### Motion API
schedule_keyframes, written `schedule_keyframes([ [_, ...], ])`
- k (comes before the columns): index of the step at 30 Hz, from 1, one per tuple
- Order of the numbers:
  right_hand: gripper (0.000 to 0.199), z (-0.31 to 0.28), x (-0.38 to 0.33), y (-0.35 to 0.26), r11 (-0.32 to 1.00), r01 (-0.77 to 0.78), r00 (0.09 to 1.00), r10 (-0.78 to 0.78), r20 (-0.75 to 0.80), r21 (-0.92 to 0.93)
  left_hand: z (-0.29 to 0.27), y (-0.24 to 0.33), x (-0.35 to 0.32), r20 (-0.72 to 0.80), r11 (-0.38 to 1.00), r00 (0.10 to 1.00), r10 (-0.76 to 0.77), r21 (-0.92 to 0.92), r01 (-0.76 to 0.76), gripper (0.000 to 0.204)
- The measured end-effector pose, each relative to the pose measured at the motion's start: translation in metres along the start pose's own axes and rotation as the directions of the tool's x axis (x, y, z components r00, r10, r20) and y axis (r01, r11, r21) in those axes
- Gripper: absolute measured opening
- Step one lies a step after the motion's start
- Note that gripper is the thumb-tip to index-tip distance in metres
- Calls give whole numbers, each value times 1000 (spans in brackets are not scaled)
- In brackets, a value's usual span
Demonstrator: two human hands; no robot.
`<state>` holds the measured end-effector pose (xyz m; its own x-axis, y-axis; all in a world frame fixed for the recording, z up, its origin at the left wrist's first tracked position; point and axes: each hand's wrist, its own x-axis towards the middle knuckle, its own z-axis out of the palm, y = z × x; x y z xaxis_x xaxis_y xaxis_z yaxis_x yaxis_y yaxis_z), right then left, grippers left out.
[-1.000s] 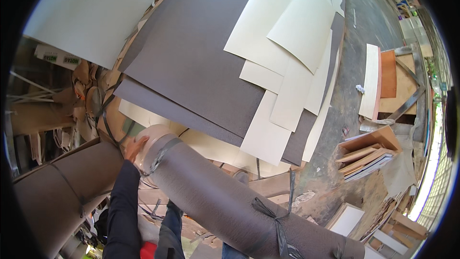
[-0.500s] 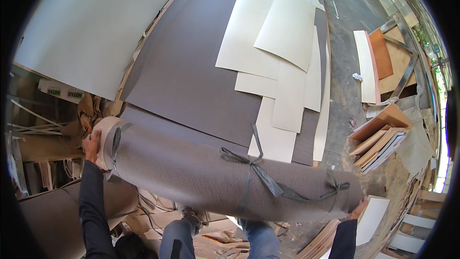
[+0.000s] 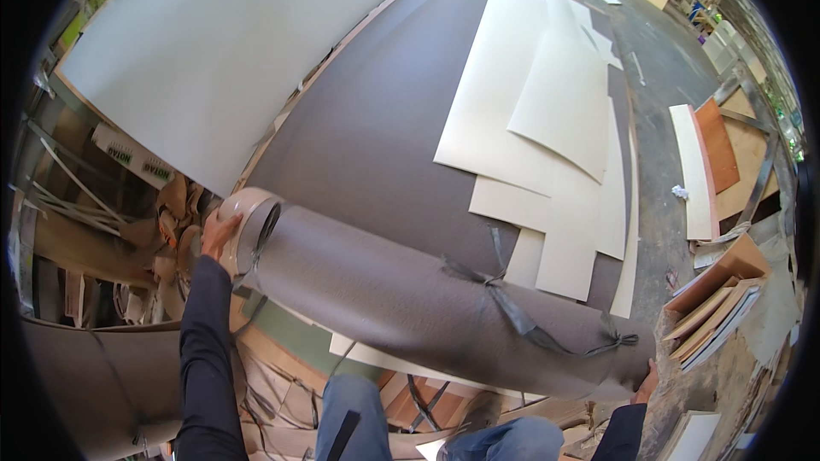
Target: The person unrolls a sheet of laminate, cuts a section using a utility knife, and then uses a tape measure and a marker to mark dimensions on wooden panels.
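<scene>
A long dark brown roll of sheet material [image 3: 367,290] spans the view in front of me, tied with dark plastic strips [image 3: 512,312]. My left hand [image 3: 220,235] is closed on its left end, where a paler tan layer and a hollow core show. At the right end, my right hand [image 3: 647,382] grips the roll from the side; its fingers are partly hidden. Under and beyond the roll lies a dark brown flat sheet [image 3: 367,119], with several cream sheets [image 3: 547,145] overlapping on it.
A large pale grey panel [image 3: 222,51] lies at the left. Another brown roll [image 3: 102,376] rests at the lower left. Boards and panels [image 3: 722,299] lean at the right beside the concrete floor [image 3: 666,77]. Wood strips and loose straps [image 3: 273,393] litter the ground near my feet.
The roll has moved away from me and now covers more of the near ends of the cream sheets. Both hands have stayed on its ends. My legs have shifted and the view has swung.
</scene>
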<state>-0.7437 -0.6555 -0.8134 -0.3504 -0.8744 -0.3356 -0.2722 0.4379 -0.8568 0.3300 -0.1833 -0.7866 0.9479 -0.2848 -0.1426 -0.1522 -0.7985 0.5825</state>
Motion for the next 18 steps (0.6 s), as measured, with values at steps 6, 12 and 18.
schedule_keyframes([
  [6,76,132,-80,-105,176,-95,945,-295,-145,-980,25,103,-30,-22,934,999,24,357,-15,87],
  [12,73,379,-338,-212,203,979,14,-88,996,4,61,75,12,-48,926,999,16,378,3,89],
  [18,95,471,-452,-181,-284,948,-150,8,989,146,78,130,21,-19,913,999,46,407,-34,78],
])
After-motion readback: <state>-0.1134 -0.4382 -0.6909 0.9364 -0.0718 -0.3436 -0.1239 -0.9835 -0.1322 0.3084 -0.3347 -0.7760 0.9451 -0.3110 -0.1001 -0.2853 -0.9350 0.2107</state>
